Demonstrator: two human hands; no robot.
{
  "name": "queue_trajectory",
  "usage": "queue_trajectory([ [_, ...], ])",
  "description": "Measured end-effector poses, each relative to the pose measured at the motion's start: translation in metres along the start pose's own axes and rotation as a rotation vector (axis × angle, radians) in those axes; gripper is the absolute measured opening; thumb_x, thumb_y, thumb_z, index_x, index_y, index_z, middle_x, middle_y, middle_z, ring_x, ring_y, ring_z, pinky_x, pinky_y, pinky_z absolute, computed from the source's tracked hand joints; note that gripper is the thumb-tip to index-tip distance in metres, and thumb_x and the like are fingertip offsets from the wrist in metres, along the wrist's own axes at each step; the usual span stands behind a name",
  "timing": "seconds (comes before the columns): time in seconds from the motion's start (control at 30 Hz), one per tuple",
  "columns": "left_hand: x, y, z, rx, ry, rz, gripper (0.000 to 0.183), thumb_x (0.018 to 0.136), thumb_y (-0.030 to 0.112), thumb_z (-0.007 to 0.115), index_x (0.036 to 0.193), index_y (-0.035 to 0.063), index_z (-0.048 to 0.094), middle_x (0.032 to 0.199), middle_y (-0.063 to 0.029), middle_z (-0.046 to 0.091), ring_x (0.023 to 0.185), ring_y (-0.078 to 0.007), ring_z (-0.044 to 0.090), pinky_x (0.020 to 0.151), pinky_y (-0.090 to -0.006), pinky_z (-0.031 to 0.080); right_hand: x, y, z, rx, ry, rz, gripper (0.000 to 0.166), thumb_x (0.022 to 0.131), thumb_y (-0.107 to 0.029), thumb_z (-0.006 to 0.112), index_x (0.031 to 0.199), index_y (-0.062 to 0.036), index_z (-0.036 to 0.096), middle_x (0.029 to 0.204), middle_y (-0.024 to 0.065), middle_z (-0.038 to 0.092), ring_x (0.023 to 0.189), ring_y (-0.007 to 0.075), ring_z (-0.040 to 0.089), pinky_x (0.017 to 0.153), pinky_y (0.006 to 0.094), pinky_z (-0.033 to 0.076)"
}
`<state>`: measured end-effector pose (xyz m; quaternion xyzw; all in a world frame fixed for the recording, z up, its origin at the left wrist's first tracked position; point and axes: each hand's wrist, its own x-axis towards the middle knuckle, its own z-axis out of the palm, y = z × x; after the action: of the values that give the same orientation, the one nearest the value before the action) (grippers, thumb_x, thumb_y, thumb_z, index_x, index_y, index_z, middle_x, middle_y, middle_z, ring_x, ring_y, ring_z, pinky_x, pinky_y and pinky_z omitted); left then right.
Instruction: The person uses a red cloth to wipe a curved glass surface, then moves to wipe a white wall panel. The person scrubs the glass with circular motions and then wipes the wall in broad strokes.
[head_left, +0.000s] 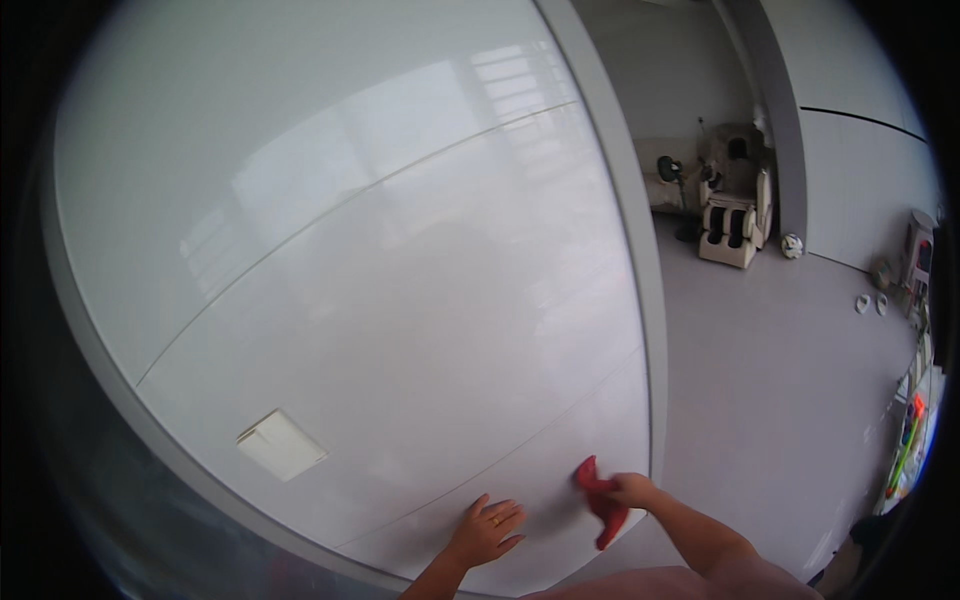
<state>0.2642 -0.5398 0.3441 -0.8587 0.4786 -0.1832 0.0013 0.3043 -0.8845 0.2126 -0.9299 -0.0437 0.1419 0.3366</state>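
Note:
A red cloth (607, 504) is bunched in my right hand (634, 490) and hangs down in front of the glossy white wall panel (450, 322), near its right edge. The cloth looks slightly blurred. To the left of it, my left hand (489, 529) is spread at the lower part of the panel, with a ring on one finger and nothing held. Whether its palm presses on the surface cannot be made out. Thin seams cross the panel, and bright window reflections show in its upper part. A pale wall switch plate (283, 444) is set low on the left.
A grey trim strip (651, 315) edges the panel. Past it lies a grey floor (765, 360). Farther back stand a massage chair (731, 206), a fan (673, 172) and a ball (791, 246). White shoes (871, 304) and colourful items (909, 442) are at the right.

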Motion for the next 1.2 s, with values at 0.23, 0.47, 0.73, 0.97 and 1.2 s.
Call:
queue_trajectory([
  [0.23,-0.023,0.035,0.083,-0.508,-0.624,-0.447,0.043,0.091,0.042,0.06,0.125,0.0159,0.06,0.112,-0.0079,0.067,0.1,-0.0283,0.064,0.085,-0.0375,0.051,-0.239,0.271,0.062,0.339,0.262,0.798,0.027,0.082,-0.033,0.058,0.088,-0.013,0.075,0.081,0.0102,0.073,0.081,0.0275,0.07,0.076,0.0391,0.055],
  [0.47,0.068,0.121,0.119,-0.608,-0.223,-0.526,0.031,0.087,0.037,0.067,0.077,0.008,0.065,0.075,-0.0109,0.062,0.072,-0.0326,0.06,0.062,-0.0427,0.048,-0.439,0.466,0.133,0.495,0.637,1.095,0.028,0.085,-0.025,0.063,0.076,0.0021,0.065,0.074,0.015,0.069,0.069,0.0264,0.069,0.059,0.04,0.054],
  [0.73,0.197,0.193,0.158,-0.751,-0.244,-0.476,0.038,0.09,0.034,0.065,0.066,0.0055,0.057,0.059,-0.0097,0.053,0.056,-0.0297,0.051,0.055,-0.0403,0.042,-0.42,0.477,0.071,0.676,0.801,0.742,0.03,0.074,-0.019,0.075,0.094,0.0036,0.069,0.081,0.0129,0.071,0.075,0.0228,0.067,0.07,0.0379,0.053],
  [0.97,0.308,0.174,0.087,-0.43,0.458,-0.156,0.025,0.078,-0.004,0.06,0.101,0.0019,0.065,0.092,-0.0115,0.064,0.079,-0.0319,0.061,0.067,-0.0417,0.048,-0.312,0.472,-0.079,0.374,0.776,0.694,0.03,0.08,-0.017,0.072,0.099,0.0058,0.067,0.084,0.0158,0.071,0.077,0.0236,0.068,0.07,0.038,0.053],
  [1.2,0.369,0.06,-0.093,0.105,1.227,-0.681,0.035,0.076,-0.003,0.074,0.11,0.0012,0.065,0.112,-0.0136,0.056,0.109,-0.0273,0.053,0.096,-0.0387,0.043,-0.21,0.536,-0.169,0.358,0.679,0.527,0.032,0.082,-0.017,0.07,0.102,0.0073,0.066,0.088,0.0192,0.071,0.08,0.0261,0.069,0.071,0.0391,0.054],
])
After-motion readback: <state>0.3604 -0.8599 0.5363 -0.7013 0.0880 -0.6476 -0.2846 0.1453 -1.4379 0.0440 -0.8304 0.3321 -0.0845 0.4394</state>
